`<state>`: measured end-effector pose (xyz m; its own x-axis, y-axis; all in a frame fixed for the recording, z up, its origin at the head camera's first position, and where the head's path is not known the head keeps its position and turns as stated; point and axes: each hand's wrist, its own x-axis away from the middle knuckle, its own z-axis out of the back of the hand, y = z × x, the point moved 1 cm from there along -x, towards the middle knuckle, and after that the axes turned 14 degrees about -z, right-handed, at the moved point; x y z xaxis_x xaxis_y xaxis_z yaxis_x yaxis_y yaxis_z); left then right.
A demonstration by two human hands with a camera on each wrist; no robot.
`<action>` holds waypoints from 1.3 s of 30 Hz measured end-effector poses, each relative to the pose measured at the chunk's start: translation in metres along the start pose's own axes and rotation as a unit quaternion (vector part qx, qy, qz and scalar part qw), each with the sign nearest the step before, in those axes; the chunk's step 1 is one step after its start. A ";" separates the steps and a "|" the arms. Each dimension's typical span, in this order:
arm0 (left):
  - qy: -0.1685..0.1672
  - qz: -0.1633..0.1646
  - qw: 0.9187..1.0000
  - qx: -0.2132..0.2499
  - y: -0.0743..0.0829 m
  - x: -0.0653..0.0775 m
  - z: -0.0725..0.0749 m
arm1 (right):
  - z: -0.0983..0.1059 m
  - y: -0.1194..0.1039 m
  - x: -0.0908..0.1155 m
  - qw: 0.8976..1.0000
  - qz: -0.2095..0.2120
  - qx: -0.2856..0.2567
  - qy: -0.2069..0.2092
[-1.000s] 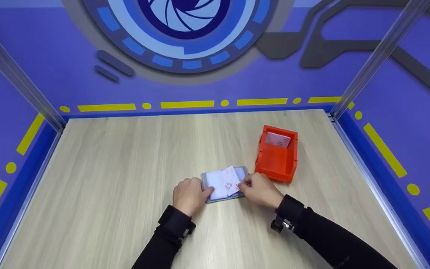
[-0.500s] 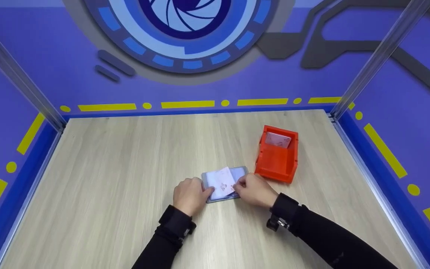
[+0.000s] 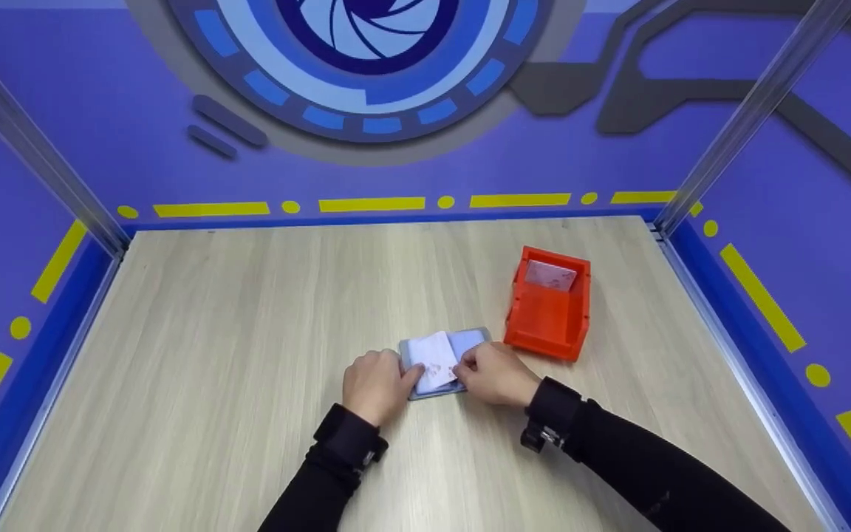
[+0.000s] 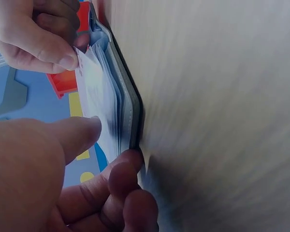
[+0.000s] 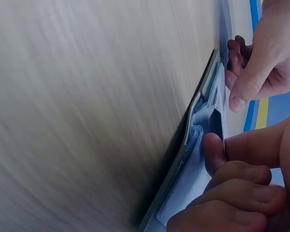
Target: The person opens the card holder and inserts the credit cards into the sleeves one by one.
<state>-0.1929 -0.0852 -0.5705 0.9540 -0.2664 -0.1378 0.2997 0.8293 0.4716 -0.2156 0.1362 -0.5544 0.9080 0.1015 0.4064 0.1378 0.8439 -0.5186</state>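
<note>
A grey card holder (image 3: 470, 339) with clear plastic sleeves lies opened out flat on the table. At its left edge my left hand (image 3: 375, 386) grips it, thumb on top and fingers at the underside, as the left wrist view shows the stacked sleeves (image 4: 117, 104) between them. My right hand (image 3: 498, 374) pinches the right edge of a pale card (image 3: 434, 356) with a pink print. The card lies slightly tilted over the left half of the holder. In the right wrist view, thumb and forefinger meet at the card's edge, above the holder's fold (image 5: 198, 118).
A red plastic bin (image 3: 544, 318) stands on the table just beyond my right hand. Inside it, another pink-printed card (image 3: 551, 275) leans against the far wall. Blue panels (image 3: 425, 177) enclose the wooden table (image 3: 233, 318) at the back and sides.
My right hand has moved left, carrying the card from the holder's middle onto its left half. The left hand keeps its grip at the left edge.
</note>
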 end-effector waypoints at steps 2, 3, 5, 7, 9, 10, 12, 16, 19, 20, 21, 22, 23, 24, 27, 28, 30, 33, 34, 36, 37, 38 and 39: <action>-0.002 0.002 1.000 0.000 0.000 0.000 0.000 | 0.000 -0.001 0.000 1.000 -0.001 0.002 -0.002; -0.003 0.002 1.000 0.000 0.001 -0.001 0.000 | 0.000 -0.001 0.000 1.000 -0.002 0.004 -0.004; -0.003 0.003 1.000 0.001 0.001 -0.001 0.000 | 0.000 -0.002 0.000 1.000 -0.001 0.007 -0.006; -0.002 0.004 1.000 0.000 0.001 -0.001 -0.001 | -0.001 -0.002 -0.001 1.000 0.003 0.010 -0.006; -0.002 0.004 1.000 -0.001 0.001 -0.001 -0.001 | -0.001 -0.002 0.000 1.000 0.007 0.013 -0.005; -0.001 0.004 1.000 -0.002 0.001 -0.001 -0.002 | -0.001 -0.003 0.000 1.000 0.009 0.014 -0.004; 0.001 0.004 1.000 -0.002 0.001 0.000 -0.002 | 0.000 -0.003 0.000 1.000 0.011 0.015 -0.002; 0.004 0.002 1.000 0.003 0.001 0.000 -0.001 | 0.003 -0.003 0.001 1.000 0.008 0.010 0.007; 0.007 0.000 1.000 0.008 0.001 0.001 -0.001 | 0.005 -0.003 0.001 1.000 0.004 0.007 0.015; 0.007 0.001 1.000 0.010 0.001 0.001 -0.001 | 0.005 -0.003 0.001 1.000 0.003 0.009 0.018; 0.007 0.001 1.000 0.010 0.001 0.001 -0.001 | 0.006 -0.003 0.001 1.000 0.000 0.008 0.018; 0.006 0.001 1.000 0.010 0.001 0.000 -0.001 | 0.006 -0.003 0.001 1.000 -0.004 0.009 0.016; 0.005 0.001 1.000 0.010 0.001 0.000 -0.001 | 0.006 -0.003 0.001 1.000 -0.007 0.009 0.015; 0.005 0.002 1.000 0.010 0.001 0.000 -0.001 | 0.006 -0.003 0.001 1.000 -0.009 0.011 0.014; 0.003 0.004 1.000 0.009 0.000 0.000 -0.001 | 0.005 -0.004 0.000 1.000 -0.011 0.012 0.013; 0.003 0.005 1.000 0.009 0.000 0.001 -0.001 | 0.004 -0.005 0.000 1.000 -0.009 0.014 0.013; 0.002 0.007 1.000 0.009 0.000 0.001 -0.001 | 0.003 -0.006 0.000 1.000 -0.004 0.015 0.015; 0.001 0.007 1.000 0.009 0.001 0.001 -0.001 | 0.001 -0.008 0.000 1.000 0.005 0.012 0.020; 0.002 0.007 1.000 0.008 0.001 0.001 -0.001 | 0.000 -0.008 0.000 1.000 0.007 0.012 0.022; 0.004 0.005 1.000 0.006 0.001 0.001 -0.001 | -0.001 -0.010 0.001 1.000 0.012 0.009 0.026; 0.006 0.004 1.000 0.004 0.001 0.001 -0.001 | -0.002 -0.010 0.001 0.999 0.014 0.010 0.029; 0.008 0.003 1.000 0.002 0.001 0.000 -0.002 | -0.002 -0.011 0.001 0.999 0.014 0.010 0.030; 0.009 0.003 1.000 0.000 0.001 0.000 -0.002 | -0.003 -0.012 0.001 0.999 0.014 0.009 0.031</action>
<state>-0.1922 -0.0834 -0.5713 0.9556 -0.2527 -0.1518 0.2947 0.8303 0.4731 -0.2153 0.1249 -0.5505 0.9346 0.0919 0.3437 0.1058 0.8505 -0.5152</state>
